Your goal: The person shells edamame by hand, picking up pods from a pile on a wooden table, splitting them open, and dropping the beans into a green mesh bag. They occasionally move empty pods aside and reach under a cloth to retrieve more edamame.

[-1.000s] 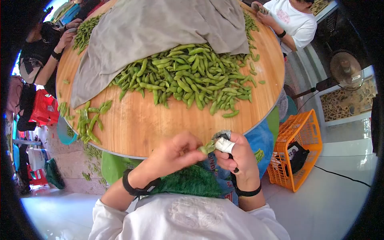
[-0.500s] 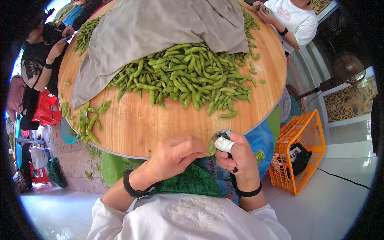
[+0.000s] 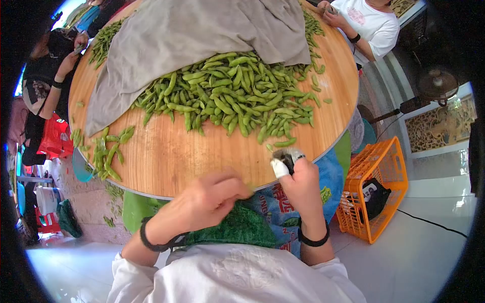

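My left hand is blurred, its fingers pinched together at the table's near edge. A greenish bit, seemingly an edamame pod, shows at the fingertips. To its right, my right hand is closed around a small dark tool, mostly hidden by the fingers. White wrapping covers a digit on this hand. Beyond both hands lies a heap of green edamame pods, partly under a grey-brown cloth. A smaller group of pods lies at the left of the round wooden table.
An orange plastic crate with a black bag inside stands right of the table. Dark green cloth and blue printed sacking hang before my lap. Other people sit at the left and far right; a fan stands at right.
My hands have moved apart. The right has turned upward and away from the pod between them; the left has shifted slightly left and down.
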`<state>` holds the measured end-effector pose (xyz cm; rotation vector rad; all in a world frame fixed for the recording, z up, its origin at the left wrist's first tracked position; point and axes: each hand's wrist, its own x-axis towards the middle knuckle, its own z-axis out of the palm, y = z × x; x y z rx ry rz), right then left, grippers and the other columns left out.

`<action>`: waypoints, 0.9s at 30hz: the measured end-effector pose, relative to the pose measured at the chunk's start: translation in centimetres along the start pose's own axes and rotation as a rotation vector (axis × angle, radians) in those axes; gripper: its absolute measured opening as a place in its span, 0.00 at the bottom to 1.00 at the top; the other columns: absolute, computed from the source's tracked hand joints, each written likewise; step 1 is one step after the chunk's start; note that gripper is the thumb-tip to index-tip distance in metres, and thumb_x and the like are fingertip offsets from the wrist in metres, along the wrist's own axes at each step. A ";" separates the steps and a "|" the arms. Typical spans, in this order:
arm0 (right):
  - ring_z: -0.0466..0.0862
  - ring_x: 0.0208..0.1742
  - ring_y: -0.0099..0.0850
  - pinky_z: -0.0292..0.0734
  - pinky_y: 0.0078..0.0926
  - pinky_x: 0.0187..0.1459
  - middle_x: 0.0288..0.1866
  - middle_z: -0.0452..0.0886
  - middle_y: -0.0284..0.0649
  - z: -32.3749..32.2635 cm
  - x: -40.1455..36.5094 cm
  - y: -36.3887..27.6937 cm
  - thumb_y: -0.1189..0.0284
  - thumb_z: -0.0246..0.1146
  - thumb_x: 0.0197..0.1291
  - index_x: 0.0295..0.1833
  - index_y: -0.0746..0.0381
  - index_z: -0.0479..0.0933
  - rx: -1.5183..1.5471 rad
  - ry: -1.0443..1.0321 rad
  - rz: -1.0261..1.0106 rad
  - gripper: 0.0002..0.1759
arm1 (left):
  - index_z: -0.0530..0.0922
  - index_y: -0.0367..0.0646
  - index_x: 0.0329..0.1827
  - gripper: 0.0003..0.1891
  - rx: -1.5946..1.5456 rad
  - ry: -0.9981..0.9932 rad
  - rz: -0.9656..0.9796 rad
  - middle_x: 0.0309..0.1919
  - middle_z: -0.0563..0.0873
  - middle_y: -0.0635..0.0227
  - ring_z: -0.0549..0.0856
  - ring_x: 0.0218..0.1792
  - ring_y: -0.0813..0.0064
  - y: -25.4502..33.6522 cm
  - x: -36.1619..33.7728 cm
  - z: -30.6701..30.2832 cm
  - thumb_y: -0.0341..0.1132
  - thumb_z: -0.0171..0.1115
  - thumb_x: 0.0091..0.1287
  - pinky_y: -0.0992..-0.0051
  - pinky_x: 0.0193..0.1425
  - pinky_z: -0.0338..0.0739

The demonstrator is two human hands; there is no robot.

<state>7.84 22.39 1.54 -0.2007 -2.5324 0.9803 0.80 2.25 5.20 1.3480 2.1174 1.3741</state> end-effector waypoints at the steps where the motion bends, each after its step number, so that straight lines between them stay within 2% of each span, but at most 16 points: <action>1: 0.73 0.15 0.36 0.65 0.29 0.18 0.19 0.75 0.43 0.0 0.4 -0.4 0.75 0.60 0.53 0.33 0.67 0.75 0.002 0.005 -0.002 0.06 | 0.77 0.40 0.31 0.09 0.004 -0.001 0.004 0.33 0.80 0.60 0.82 0.36 0.60 0.5 -0.4 -1.2 0.17 0.61 0.48 0.71 0.36 0.77; 3: 0.77 0.25 0.47 0.71 0.38 0.26 0.22 0.75 0.49 0.3 1.2 -1.3 0.74 0.63 0.51 0.33 0.69 0.75 -0.093 -0.023 0.052 0.08 | 0.77 0.39 0.31 0.10 0.396 0.061 -0.189 0.36 0.78 0.59 0.80 0.39 0.58 1.2 -1.8 -4.1 0.18 0.60 0.46 0.69 0.41 0.76; 4: 0.77 0.25 0.47 0.71 0.38 0.26 0.22 0.75 0.49 0.7 1.4 -1.4 0.74 0.63 0.51 0.33 0.69 0.75 -0.077 -0.024 0.041 0.08 | 0.77 0.39 0.31 0.10 0.595 0.077 -0.281 0.36 0.78 0.59 0.79 0.40 0.58 1.4 -2.7 -5.6 0.18 0.61 0.46 0.67 0.43 0.75; 5: 0.78 0.26 0.47 0.73 0.40 0.27 0.23 0.76 0.49 1.0 1.7 -1.2 0.73 0.64 0.50 0.31 0.67 0.74 -0.231 -0.066 0.035 0.09 | 0.77 0.39 0.32 0.10 0.796 0.095 -0.376 0.37 0.77 0.59 0.78 0.41 0.57 1.6 -3.4 -6.8 0.19 0.61 0.45 0.66 0.46 0.74; 6: 0.79 0.27 0.48 0.74 0.43 0.28 0.24 0.77 0.49 1.3 1.9 -1.0 0.71 0.64 0.49 0.30 0.65 0.73 -0.386 -0.108 0.025 0.09 | 0.76 0.41 0.34 0.10 0.903 0.154 -0.436 0.37 0.77 0.58 0.76 0.41 0.56 1.7 -4.0 -7.5 0.22 0.60 0.48 0.64 0.44 0.72; 7: 0.79 0.27 0.48 0.74 0.43 0.28 0.24 0.77 0.49 1.7 2.0 -0.9 0.71 0.64 0.49 0.30 0.65 0.73 -0.366 -0.111 0.004 0.09 | 0.76 0.41 0.34 0.10 0.922 0.167 -0.453 0.37 0.77 0.58 0.76 0.41 0.56 1.7 -4.1 -8.1 0.22 0.60 0.48 0.64 0.44 0.72; 10: 0.80 0.28 0.48 0.75 0.44 0.29 0.26 0.77 0.51 1.9 2.3 -0.7 0.72 0.64 0.47 0.30 0.67 0.72 -0.505 -0.225 -0.018 0.10 | 0.76 0.40 0.35 0.09 0.708 0.227 -0.263 0.38 0.76 0.57 0.75 0.42 0.55 -1.0 -2.5 -9.6 0.24 0.61 0.50 0.64 0.45 0.72; 11: 0.80 0.28 0.48 0.75 0.44 0.29 0.26 0.77 0.51 2.0 2.5 -0.8 0.72 0.64 0.47 0.30 0.67 0.72 -0.498 -0.225 -0.039 0.10 | 0.75 0.40 0.35 0.08 0.751 0.203 -0.215 0.36 0.75 0.56 0.75 0.42 0.55 -1.8 -1.3 -9.8 0.25 0.60 0.51 0.63 0.45 0.72; 13: 0.80 0.28 0.49 0.75 0.44 0.30 0.26 0.78 0.52 2.2 2.6 -0.9 0.72 0.64 0.46 0.30 0.68 0.72 -0.495 -0.250 0.078 0.10 | 0.75 0.39 0.35 0.08 0.795 0.185 -0.167 0.35 0.74 0.56 0.74 0.42 0.55 -4.0 1.0 -10.2 0.25 0.58 0.52 0.63 0.45 0.72; 16: 0.80 0.29 0.50 0.75 0.44 0.31 0.26 0.78 0.54 1.9 2.6 -1.3 0.73 0.64 0.46 0.30 0.69 0.73 -0.500 -0.248 0.078 0.11 | 0.75 0.40 0.37 0.11 0.853 0.181 -0.077 0.31 0.73 0.58 0.75 0.38 0.56 -7.4 2.8 -9.7 0.24 0.61 0.50 0.64 0.42 0.72; 18: 0.80 0.29 0.51 0.75 0.44 0.31 0.26 0.78 0.54 1.8 2.2 -1.5 0.73 0.64 0.46 0.30 0.69 0.73 -0.469 -0.251 0.085 0.10 | 0.73 0.38 0.35 0.09 0.873 0.147 0.023 0.29 0.71 0.58 0.74 0.37 0.57 -8.1 3.3 -9.2 0.25 0.60 0.51 0.65 0.41 0.71; 22: 0.79 0.30 0.52 0.74 0.45 0.32 0.26 0.77 0.55 1.5 0.8 -2.3 0.73 0.63 0.46 0.30 0.69 0.73 -0.292 -0.261 0.070 0.09 | 0.71 0.37 0.33 0.10 0.862 0.155 0.037 0.31 0.71 0.58 0.74 0.39 0.57 -8.2 3.2 -9.1 0.25 0.61 0.49 0.64 0.42 0.71; 23: 0.79 0.30 0.52 0.74 0.45 0.32 0.26 0.77 0.55 1.3 0.3 -2.3 0.73 0.63 0.46 0.30 0.69 0.73 -0.296 -0.261 0.078 0.09 | 0.71 0.37 0.34 0.11 0.826 0.188 0.001 0.34 0.72 0.59 0.74 0.41 0.58 -7.8 2.9 -9.2 0.25 0.62 0.50 0.65 0.42 0.71; 25: 0.79 0.31 0.52 0.74 0.44 0.33 0.27 0.77 0.55 0.8 -0.3 -2.6 0.72 0.63 0.48 0.33 0.68 0.75 -0.156 -0.438 0.064 0.10 | 0.71 0.37 0.35 0.11 0.785 0.213 -0.028 0.36 0.73 0.59 0.74 0.42 0.60 -6.5 2.7 -9.2 0.26 0.62 0.50 0.65 0.43 0.72; 26: 0.80 0.33 0.52 0.75 0.43 0.36 0.29 0.78 0.55 0.0 -0.3 -3.6 0.70 0.63 0.50 0.37 0.66 0.77 -0.031 -0.561 0.095 0.11 | 0.71 0.39 0.40 0.11 0.253 0.203 -0.262 0.40 0.74 0.62 0.74 0.44 0.64 -5.7 2.4 -8.9 0.28 0.61 0.56 0.67 0.45 0.72; 27: 0.80 0.33 0.52 0.75 0.43 0.36 0.29 0.78 0.55 -0.1 -0.6 -3.5 0.70 0.63 0.50 0.37 0.66 0.77 -0.032 -0.562 0.104 0.11 | 0.72 0.41 0.45 0.10 -0.287 0.180 -0.483 0.45 0.75 0.66 0.75 0.46 0.69 -4.6 1.9 -8.6 0.29 0.60 0.62 0.68 0.47 0.72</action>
